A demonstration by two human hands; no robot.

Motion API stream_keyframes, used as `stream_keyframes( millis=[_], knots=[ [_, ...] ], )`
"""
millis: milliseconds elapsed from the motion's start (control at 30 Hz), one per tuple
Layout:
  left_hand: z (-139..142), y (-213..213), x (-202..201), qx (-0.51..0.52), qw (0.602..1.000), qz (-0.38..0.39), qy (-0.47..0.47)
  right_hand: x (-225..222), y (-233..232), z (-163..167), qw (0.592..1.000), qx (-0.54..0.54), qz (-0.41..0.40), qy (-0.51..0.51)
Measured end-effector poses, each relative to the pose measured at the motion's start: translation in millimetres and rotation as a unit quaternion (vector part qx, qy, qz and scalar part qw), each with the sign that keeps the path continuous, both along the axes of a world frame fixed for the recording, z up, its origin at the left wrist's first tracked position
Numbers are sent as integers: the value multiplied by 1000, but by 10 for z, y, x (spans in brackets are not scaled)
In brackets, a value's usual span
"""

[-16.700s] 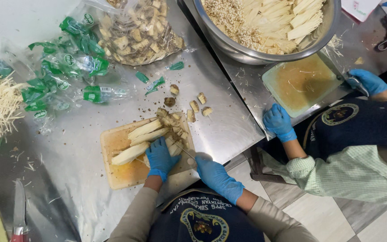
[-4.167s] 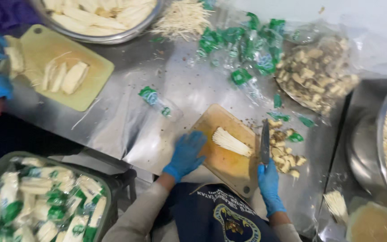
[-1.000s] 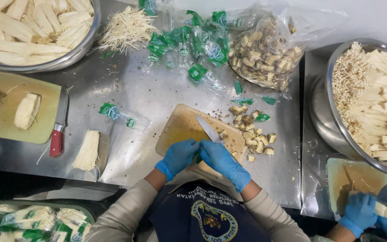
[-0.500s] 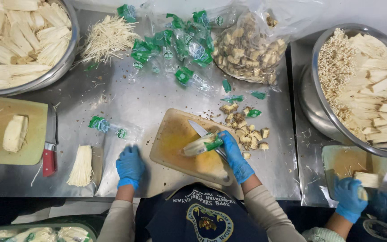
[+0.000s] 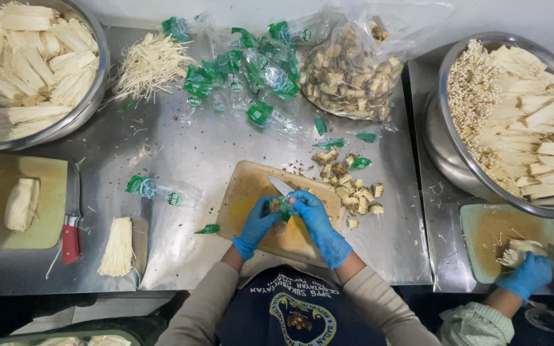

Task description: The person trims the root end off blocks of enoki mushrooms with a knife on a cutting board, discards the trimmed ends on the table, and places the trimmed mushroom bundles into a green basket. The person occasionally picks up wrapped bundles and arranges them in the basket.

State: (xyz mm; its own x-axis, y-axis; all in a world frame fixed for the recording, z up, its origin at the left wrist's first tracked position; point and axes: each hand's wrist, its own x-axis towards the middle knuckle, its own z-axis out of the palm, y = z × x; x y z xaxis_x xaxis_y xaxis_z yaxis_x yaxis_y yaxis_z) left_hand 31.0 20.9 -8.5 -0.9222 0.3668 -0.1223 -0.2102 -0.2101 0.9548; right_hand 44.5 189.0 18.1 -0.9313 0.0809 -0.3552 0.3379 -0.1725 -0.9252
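Note:
Both my hands wear blue gloves and meet over a wooden cutting board (image 5: 245, 192). My left hand (image 5: 256, 224) grips a packet of enoki mushrooms (image 5: 277, 206) with a green wrapper, held just above the board. My right hand (image 5: 315, 221) holds a knife (image 5: 281, 186) whose blade points up and left, and also touches the packet. Cut mushroom root ends (image 5: 347, 182) lie in a heap by the board's right edge.
Empty green wrappers (image 5: 245, 64) and a bag of root ends (image 5: 347, 77) lie at the back. Steel bowls of trimmed mushrooms sit at left (image 5: 91, 96) and right (image 5: 447, 154). A red-handled knife (image 5: 70, 221) lies left. A co-worker's gloved hand (image 5: 524, 275) works at lower right.
My left hand came in from the left side of the table onto the packet on the board. The right hand keeps the knife, and the packet has lifted toward me.

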Motion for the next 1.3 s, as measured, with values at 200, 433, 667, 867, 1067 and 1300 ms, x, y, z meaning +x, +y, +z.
stream_keyframes(
  millis=[200, 433, 667, 867, 1067, 1300],
  knots=[
    [70, -78, 163, -159, 948, 118, 250, 120, -48, 3, 998, -38, 13, 43],
    [4, -83, 104, 72, 997, -18, 20, 155, -101, 148, 995, -43, 89, -26],
    [53, -146, 48, -40, 984, -6, 175, -33, 69, 18, 944, 159, 249, 146],
    [154, -64, 339, -169, 965, 136, 146, 120, 52, -47, 963, 125, 188, 148],
    [-50, -301, 114, -65, 994, -84, 30, 238, 155, 78, 956, 97, 236, 147],
    [120, -425, 95, -70, 977, -183, -84, 202, 171, 388, 892, 253, 352, 130]
  ],
)
